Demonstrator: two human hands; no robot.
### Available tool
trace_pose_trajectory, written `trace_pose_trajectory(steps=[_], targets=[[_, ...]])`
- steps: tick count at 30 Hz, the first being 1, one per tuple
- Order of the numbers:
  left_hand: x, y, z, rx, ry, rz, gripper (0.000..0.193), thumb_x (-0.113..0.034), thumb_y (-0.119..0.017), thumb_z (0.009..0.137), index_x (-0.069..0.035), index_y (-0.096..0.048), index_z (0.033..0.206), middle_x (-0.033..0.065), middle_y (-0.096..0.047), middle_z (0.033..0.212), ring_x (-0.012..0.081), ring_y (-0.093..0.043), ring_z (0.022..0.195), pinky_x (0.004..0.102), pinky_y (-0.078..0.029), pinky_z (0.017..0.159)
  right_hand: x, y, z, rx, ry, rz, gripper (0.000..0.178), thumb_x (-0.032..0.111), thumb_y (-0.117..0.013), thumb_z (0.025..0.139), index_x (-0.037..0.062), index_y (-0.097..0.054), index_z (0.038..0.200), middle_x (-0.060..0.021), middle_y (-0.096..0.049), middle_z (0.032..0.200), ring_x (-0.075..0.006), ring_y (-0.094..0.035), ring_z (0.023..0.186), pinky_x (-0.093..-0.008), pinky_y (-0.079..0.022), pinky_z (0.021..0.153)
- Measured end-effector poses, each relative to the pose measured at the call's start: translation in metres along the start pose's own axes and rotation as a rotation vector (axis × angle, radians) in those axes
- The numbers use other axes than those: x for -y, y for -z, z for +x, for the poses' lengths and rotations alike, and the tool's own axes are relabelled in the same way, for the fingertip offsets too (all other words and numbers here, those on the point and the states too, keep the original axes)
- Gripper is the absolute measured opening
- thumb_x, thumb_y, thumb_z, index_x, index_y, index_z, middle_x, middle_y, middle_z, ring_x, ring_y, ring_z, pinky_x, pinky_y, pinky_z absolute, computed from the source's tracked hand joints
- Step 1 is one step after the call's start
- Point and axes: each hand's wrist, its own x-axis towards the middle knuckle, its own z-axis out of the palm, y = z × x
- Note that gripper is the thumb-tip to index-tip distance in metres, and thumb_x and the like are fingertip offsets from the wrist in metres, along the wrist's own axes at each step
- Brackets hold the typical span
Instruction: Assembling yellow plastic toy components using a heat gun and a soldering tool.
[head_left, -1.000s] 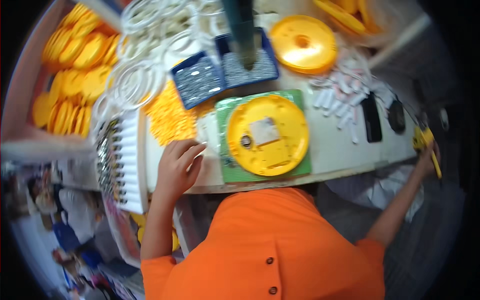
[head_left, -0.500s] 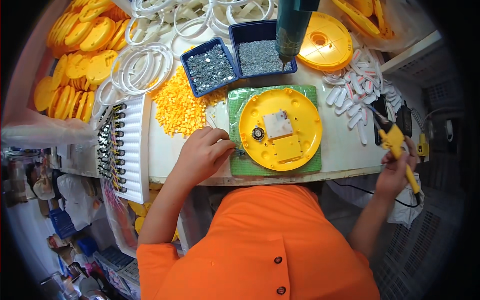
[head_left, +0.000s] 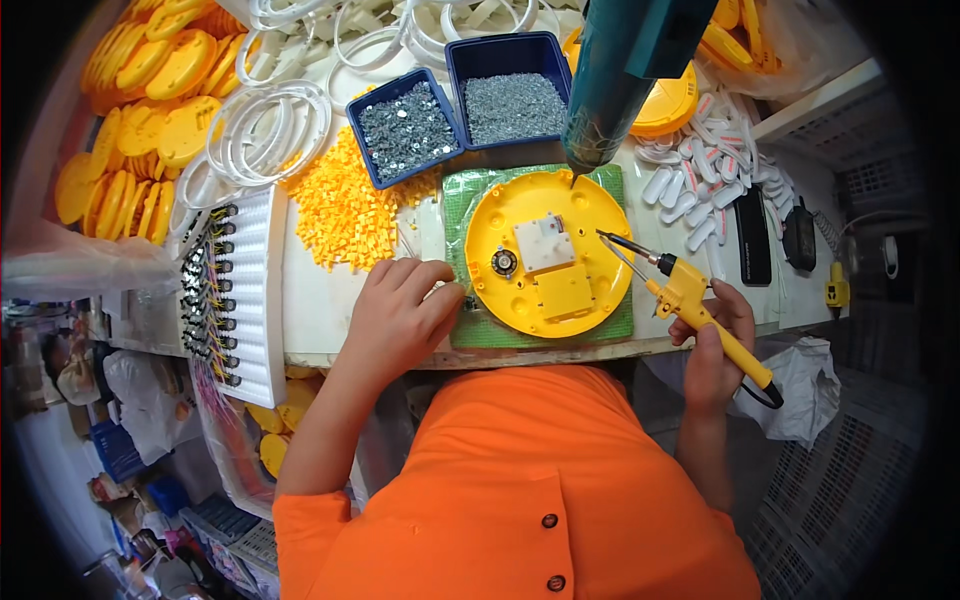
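My right hand (head_left: 718, 345) grips a yellow soldering iron (head_left: 690, 290) with a trigger-style body. Its metal tip and thin feed tube reach over the right part of a round yellow plastic housing (head_left: 500, 222). That housing lies on a green mat (head_left: 457, 210) and holds a white box-shaped module (head_left: 545, 244), a small round black-rimmed part (head_left: 504, 263) and a yellow rectangular cover (head_left: 565, 292). Beside the mat's left edge rests my left hand (head_left: 400, 312), fingers curled with thumb and forefinger together; whatever they may pinch is hidden.
A teal power screwdriver (head_left: 610, 100) hangs over the housing's far edge. Blue bins of screws (head_left: 515, 105) and small metal parts (head_left: 408, 125) stand behind. Small yellow pieces (head_left: 345, 215) and a white foam tray (head_left: 258, 300) lie left, white plastic parts (head_left: 700, 190) right.
My right hand has brought the soldering iron leftward, its tip now over the housing. The left hand stays near the mat. The hanging screwdriver appears lower and closer to the housing, as the view has shifted slightly.
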Motion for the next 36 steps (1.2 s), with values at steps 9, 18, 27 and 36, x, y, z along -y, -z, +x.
trace_pose_trajectory(steps=[9,18,27,36], targets=[[-0.021,0.014,-0.005,-0.137,0.094,0.211,0.024,-0.008,-0.078,0.076,-0.013,-0.067,0.096,0.0014,-0.065,0.107,0.024,-0.062,0.097,0.0396,-0.046,0.086,-0.01,0.012,-0.027,0.184,0.158,-0.143,0.05,0.016,-0.064,0.091,-0.0037,-0.048,0.134,-0.0118,-0.064,0.098,-0.017,-0.061,0.082,-0.0293,-0.052,0.079],[-0.016,0.034,-0.013,0.016,0.295,0.047,0.018,-0.007,-0.075,0.08,-0.008,-0.061,0.092,0.0059,-0.063,0.105,0.0281,-0.061,0.102,0.0413,-0.045,0.089,-0.004,-0.005,-0.03,0.366,0.255,-0.374,0.047,0.007,-0.066,0.086,-0.0054,-0.052,0.129,-0.0122,-0.067,0.1,-0.0174,-0.065,0.09,-0.0326,-0.054,0.085],[-0.017,0.009,0.003,-0.322,0.582,-0.897,0.013,-0.004,-0.07,0.091,0.0,-0.064,0.102,0.0098,-0.071,0.11,0.0155,-0.066,0.104,0.0317,-0.051,0.089,-0.012,-0.015,-0.029,0.29,0.325,-0.342,0.04,0.006,-0.076,0.08,0.0005,-0.055,0.113,-0.0127,-0.065,0.083,-0.0225,-0.064,0.069,-0.0323,-0.053,0.063],[-0.041,-0.012,0.028,-0.118,0.296,-0.576,0.01,-0.005,-0.074,0.087,-0.006,-0.068,0.095,0.0068,-0.071,0.094,0.022,-0.067,0.084,0.0361,-0.048,0.084,-0.01,-0.017,-0.033,0.257,0.253,-0.334,0.041,0.006,-0.076,0.08,-0.0009,-0.057,0.116,-0.0125,-0.065,0.085,-0.0209,-0.064,0.07,-0.0314,-0.053,0.065]])
